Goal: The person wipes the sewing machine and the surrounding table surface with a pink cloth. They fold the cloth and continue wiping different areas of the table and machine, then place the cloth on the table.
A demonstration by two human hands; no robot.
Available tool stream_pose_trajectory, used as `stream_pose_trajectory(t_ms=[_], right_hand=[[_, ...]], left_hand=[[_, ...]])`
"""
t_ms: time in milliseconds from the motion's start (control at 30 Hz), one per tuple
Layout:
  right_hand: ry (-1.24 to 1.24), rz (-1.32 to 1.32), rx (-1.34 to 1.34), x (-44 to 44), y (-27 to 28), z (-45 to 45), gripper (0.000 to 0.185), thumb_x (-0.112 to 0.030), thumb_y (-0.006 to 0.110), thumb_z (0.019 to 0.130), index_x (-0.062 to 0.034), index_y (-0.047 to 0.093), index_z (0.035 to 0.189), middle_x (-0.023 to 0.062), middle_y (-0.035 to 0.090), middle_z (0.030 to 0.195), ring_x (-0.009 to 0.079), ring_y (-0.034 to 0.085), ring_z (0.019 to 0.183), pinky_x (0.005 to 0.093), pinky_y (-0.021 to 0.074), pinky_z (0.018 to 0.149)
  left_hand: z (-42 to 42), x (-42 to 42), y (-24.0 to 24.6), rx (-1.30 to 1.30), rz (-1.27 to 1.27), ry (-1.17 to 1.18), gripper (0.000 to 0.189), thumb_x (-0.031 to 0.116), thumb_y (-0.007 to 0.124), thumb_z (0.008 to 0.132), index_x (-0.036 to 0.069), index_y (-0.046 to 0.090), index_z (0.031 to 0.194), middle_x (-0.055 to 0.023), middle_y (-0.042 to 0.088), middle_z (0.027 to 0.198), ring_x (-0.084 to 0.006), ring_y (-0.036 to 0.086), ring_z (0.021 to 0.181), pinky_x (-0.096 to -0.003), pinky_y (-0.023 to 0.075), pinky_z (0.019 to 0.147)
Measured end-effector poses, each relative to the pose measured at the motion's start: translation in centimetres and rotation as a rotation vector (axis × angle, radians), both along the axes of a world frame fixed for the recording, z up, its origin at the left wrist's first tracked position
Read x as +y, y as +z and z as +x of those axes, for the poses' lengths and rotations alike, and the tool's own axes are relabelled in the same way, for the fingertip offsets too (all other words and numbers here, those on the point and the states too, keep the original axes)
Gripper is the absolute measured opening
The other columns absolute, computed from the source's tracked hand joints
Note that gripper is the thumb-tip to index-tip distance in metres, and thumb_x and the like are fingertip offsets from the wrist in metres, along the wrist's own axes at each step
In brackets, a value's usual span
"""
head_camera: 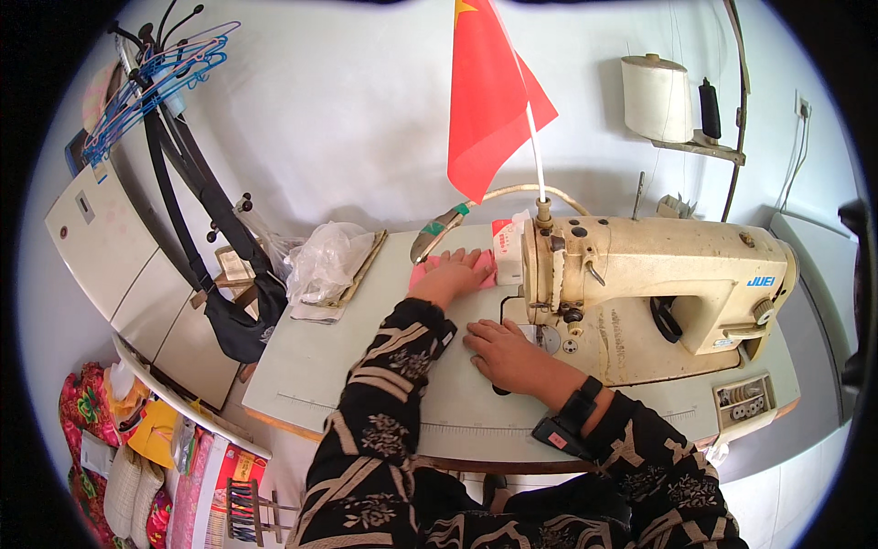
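My left hand [451, 276] lies flat, fingers spread, on a folded piece of pink cloth [488, 266] at the far side of the sewing table [384, 350]. The palm covers much of the cloth. Lower and to the right, my right hand [511, 355] rests palm down beside the needle plate [547, 338] of an industrial sewing machine [658, 254], with nothing seen in it. A lamp head [437, 235] on a bendable neck hangs just above my left fingers. The white and red box [508, 252] stands right of the cloth, against the machine head.
A plastic bag [329, 257] and folded fabric [353, 278] lie at the table's left. Bobbins sit in a tray [744, 405] at the right corner. A small red flag [490, 103] rises from the machine. Thread cones [656, 99] stand on a rack behind.
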State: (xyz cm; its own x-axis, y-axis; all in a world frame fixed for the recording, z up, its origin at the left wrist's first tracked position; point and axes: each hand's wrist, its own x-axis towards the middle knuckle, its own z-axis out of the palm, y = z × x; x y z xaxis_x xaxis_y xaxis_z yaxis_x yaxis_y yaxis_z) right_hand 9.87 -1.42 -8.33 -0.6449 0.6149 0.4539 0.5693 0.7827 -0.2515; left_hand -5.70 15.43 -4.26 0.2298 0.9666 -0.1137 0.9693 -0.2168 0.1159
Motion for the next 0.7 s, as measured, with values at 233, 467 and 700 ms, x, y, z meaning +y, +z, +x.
stream_pose_trajectory(t_ms=[233,467,700], right_hand=[[-0.034,0.003,-0.035,-0.3,-0.1,-0.2,0.035,-0.02,0.059,0.093,-0.0031,0.058,0.124,0.0174,0.052,0.14,0.0336,0.047,0.135,0.0554,0.0353,0.108],[-0.012,0.041,-0.003,-0.6,0.3,0.0,0.036,-0.018,0.06,0.093,-0.0029,0.056,0.125,0.0177,0.052,0.139,0.0345,0.047,0.133,0.0537,0.0362,0.106],[-0.053,0.035,-0.064,-1.1,1.1,-0.2,0.042,-0.02,0.058,0.094,-0.0024,0.053,0.132,0.0168,0.049,0.143,0.0332,0.045,0.134,0.0534,0.0351,0.106]], left_hand=[[-3.9,-1.0,0.6,0.051,-0.078,-0.168,0.072,0.059,0.041,0.1,0.026,0.024,0.161,-0.0088,0.02,0.168,-0.0386,0.019,0.153,-0.0598,0.02,0.121],[-2.0,3.1,0.5,0.154,0.159,-0.286,0.069,0.054,0.04,0.1,0.013,0.038,0.155,-0.0156,0.04,0.158,-0.0349,0.037,0.146,-0.0492,0.0302,0.118],[0.6,15.8,-4.2,-0.055,0.029,-0.112,0.068,0.054,0.042,0.1,0.016,0.037,0.156,-0.0145,0.03,0.163,-0.0399,0.032,0.148,-0.0461,0.0269,0.121]])
